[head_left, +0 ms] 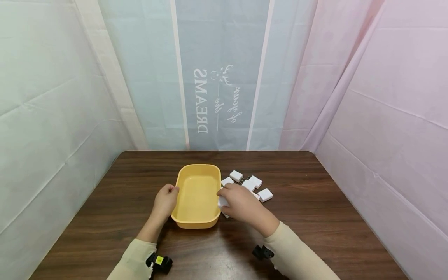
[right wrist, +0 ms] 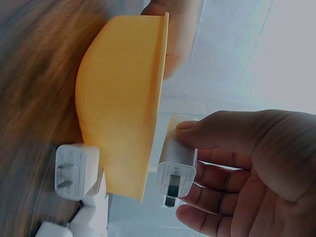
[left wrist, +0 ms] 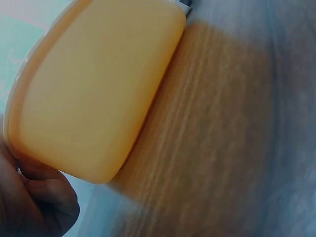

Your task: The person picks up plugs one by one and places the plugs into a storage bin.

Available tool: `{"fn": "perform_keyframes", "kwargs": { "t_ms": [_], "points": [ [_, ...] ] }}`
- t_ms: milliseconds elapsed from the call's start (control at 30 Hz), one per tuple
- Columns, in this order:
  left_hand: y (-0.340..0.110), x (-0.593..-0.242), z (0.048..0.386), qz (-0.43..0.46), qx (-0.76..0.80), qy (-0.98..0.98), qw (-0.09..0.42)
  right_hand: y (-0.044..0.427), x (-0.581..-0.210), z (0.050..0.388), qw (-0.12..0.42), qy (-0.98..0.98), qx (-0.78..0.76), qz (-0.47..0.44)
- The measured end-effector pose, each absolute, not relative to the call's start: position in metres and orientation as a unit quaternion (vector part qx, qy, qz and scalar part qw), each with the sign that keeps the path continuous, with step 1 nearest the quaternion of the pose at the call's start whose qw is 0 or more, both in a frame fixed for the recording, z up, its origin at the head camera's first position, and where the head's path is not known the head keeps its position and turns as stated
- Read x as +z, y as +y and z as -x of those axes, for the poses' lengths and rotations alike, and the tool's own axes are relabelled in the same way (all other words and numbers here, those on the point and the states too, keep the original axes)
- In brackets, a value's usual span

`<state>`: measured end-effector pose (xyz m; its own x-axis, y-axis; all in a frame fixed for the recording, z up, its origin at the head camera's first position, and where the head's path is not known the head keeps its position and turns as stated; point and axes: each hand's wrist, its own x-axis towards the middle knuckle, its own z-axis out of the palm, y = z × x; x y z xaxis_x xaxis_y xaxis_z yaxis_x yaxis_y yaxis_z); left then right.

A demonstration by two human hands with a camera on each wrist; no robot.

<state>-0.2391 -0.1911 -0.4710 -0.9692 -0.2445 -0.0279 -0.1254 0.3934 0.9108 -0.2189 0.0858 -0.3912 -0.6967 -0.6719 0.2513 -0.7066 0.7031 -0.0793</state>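
A yellow tub rests on the table, its inside bare. My left hand pinches its left rim; the left wrist view shows those curled fingers at the tub's edge. At the tub's right rim, my right hand holds a white plug adapter. In the right wrist view this adapter is pinched between thumb and fingers, its prongs pointing down, beside the tub's wall. Several more white adapters lie right of the tub, some partly hidden by my right hand.
The brown wooden table extends to both sides of the tub. A pale curtain with lettering hangs behind it, and white cloth walls stand left and right. Two adapters lie close against the tub's outer side.
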Motion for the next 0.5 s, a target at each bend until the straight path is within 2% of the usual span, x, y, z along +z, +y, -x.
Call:
{"fn": "perform_keyframes", "kwargs": {
  "t_ms": [500],
  "points": [
    [-0.189, -0.473, 0.239, -0.112, -0.551, -0.825, 0.055, 0.054, -0.389, 0.223, 0.079, -0.914, 0.057, -0.395]
  ]
}}
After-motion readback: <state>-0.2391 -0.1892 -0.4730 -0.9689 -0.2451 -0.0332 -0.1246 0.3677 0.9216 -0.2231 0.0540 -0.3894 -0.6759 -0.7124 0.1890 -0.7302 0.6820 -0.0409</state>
